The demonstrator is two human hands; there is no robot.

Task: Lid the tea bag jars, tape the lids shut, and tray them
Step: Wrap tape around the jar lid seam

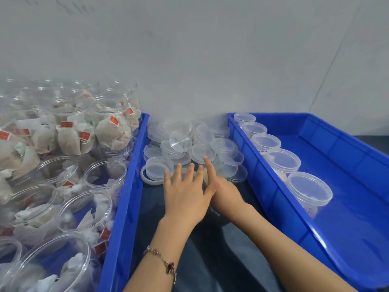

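Head view: left hand (185,194) spread over hidden right hand (226,191), grip unclear, before loose lids (185,142).

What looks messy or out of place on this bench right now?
Mainly the clear lids: they lie in a loose heap between the two blue trays, overlapping and tilted, some upside down. In the left tray, several tea bag jars lean rather than stand upright. Nothing looks spilled or broken.

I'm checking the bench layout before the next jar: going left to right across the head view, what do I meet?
Open tea bag jars in the left blue tray → pile of loose clear lids on the dark table between the trays → row of lidded jars along the left wall of the right blue tray.
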